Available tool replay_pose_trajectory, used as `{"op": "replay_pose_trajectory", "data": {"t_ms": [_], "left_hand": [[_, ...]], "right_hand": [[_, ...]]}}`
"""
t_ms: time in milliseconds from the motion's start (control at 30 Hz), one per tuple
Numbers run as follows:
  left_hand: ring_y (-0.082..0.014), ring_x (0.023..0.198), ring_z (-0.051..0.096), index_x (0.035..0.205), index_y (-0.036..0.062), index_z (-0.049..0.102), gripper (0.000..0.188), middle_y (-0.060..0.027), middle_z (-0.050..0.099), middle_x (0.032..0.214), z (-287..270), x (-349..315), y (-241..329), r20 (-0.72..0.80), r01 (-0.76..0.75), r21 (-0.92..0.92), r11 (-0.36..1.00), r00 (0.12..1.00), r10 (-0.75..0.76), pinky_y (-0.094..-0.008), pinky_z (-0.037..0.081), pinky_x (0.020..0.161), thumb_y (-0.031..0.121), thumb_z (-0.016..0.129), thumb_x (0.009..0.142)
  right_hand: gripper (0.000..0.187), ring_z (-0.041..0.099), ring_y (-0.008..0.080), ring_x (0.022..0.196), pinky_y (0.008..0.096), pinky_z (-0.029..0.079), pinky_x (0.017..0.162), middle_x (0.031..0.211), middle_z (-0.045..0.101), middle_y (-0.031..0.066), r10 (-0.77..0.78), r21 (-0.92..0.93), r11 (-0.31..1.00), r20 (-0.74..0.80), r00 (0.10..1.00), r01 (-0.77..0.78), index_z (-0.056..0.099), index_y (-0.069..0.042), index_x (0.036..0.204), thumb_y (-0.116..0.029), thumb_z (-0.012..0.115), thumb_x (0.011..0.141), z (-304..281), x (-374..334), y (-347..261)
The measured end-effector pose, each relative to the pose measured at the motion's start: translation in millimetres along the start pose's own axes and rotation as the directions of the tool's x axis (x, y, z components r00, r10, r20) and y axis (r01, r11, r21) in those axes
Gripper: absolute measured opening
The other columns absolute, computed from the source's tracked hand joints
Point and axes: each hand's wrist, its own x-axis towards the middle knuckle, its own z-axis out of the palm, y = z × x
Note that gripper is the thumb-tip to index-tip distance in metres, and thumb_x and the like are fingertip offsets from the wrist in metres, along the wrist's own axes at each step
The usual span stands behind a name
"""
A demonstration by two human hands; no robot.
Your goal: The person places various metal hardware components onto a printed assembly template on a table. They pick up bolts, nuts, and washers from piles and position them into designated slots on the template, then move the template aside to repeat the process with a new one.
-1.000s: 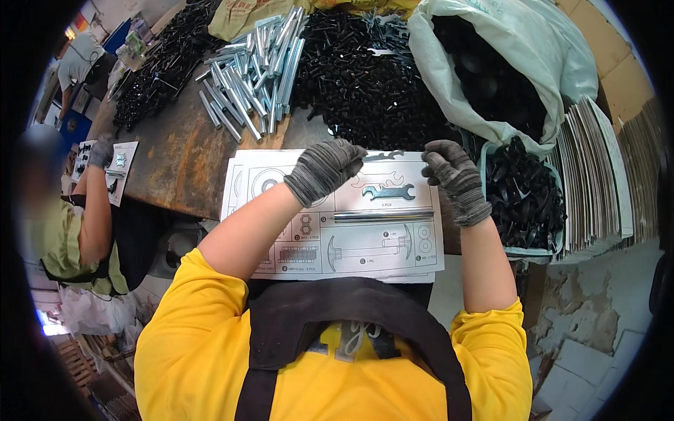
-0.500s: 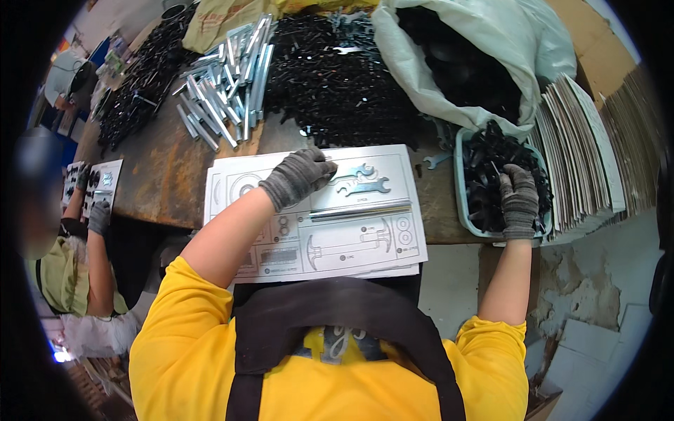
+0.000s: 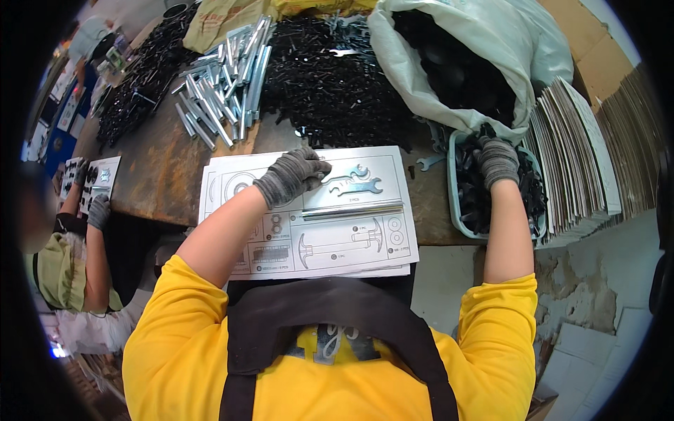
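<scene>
Both my hands wear grey knit gloves. My left hand rests on a white printed sheet with line drawings of parts, its fingers curled together; anything inside them is hidden. Beside its fingertips lie two silver open-ended wrenches, one partly behind the other. Below them a thin metal rod or pair of rods lies across the sheet. My right hand reaches into a pale blue bin of black plastic-looking parts. Its fingers are sunk among the parts, so their grip does not show.
Metal tubes and a heap of black bolts cover the far table. A white sack of black parts stands behind the bin. Cardboard sheets are stacked at right. At left, a co-worker's gloved hands are over another sheet.
My right hand has moved farther back in the bin, from the near right part toward the far left, and its fingers now dip among the parts. My left hand stays by the wrenches.
</scene>
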Motion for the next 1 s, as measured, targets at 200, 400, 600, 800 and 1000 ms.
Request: {"op": "replay_pose_trajectory", "data": {"t_ms": [200,400,600,800,1000], "left_hand": [[-0.0128,0.075,0.056,0.099,0.0122,0.064,0.037,-0.0029,0.055,0.087,-21,8,-19,0.486,-0.661,0.748,0.060,0.608,0.627,-0.0216,0.051,0.071,-0.004,0.069,0.066],[-0.0165,0.075,0.056,0.099,0.0134,0.064,0.038,-0.0046,0.056,0.083,-22,10,-17,0.545,-0.672,0.735,-0.093,0.504,0.669,-0.0254,0.050,0.068,0.000,0.071,0.064],[-0.0160,0.072,0.057,0.098,0.0117,0.063,0.035,-0.0045,0.057,0.083,-23,15,-17,0.572,-0.699,0.710,-0.082,0.504,0.647,-0.0254,0.050,0.064,0.003,0.072,0.065],[-0.0141,0.076,0.057,0.101,0.0098,0.061,0.034,-0.0042,0.057,0.087,-25,7,-16,0.574,-0.724,0.686,-0.074,0.475,0.668,-0.0237,0.050,0.068,0.003,0.068,0.069],[-0.0199,0.080,0.059,0.101,0.0089,0.060,0.032,-0.0074,0.057,0.090,-27,5,-19,0.534,-0.718,0.696,-0.018,0.500,0.682,-0.0282,0.051,0.072,0.000,0.064,0.071]], "right_hand": [[0.038,0.056,0.0313,0.096,0.0399,0.043,0.085,0.102,0.060,0.0163,-0.123,0.151,0.982,0.035,0.992,0.116,0.056,-0.011,0.110,-0.022,0.062,0.074,-10,13,8],[0.032,0.056,0.0336,0.093,0.0403,0.044,0.081,0.101,0.059,0.0181,0.071,0.279,0.960,-0.306,0.949,0.018,0.055,-0.008,0.111,-0.020,0.052,0.081,-14,-2,11],[0.026,0.058,0.0174,0.083,0.0282,0.047,0.077,0.096,0.060,0.0075,-0.105,0.768,0.227,-0.591,0.800,0.598,0.057,-0.007,0.106,-0.007,0.055,0.080,-17,-108,-50],[0.038,0.060,0.0166,0.080,0.0283,0.050,0.071,0.093,0.061,0.0126,-0.378,0.992,0.030,-0.105,0.920,0.125,0.050,-0.007,0.115,0.000,0.055,0.078,58,-187,-117],[0.042,0.061,0.0253,0.072,0.0340,0.049,0.067,0.084,0.060,0.0154,-0.345,0.702,0.463,-0.419,0.840,0.541,0.049,-0.006,0.116,-0.010,0.059,0.075,64,-193,-114]]}}
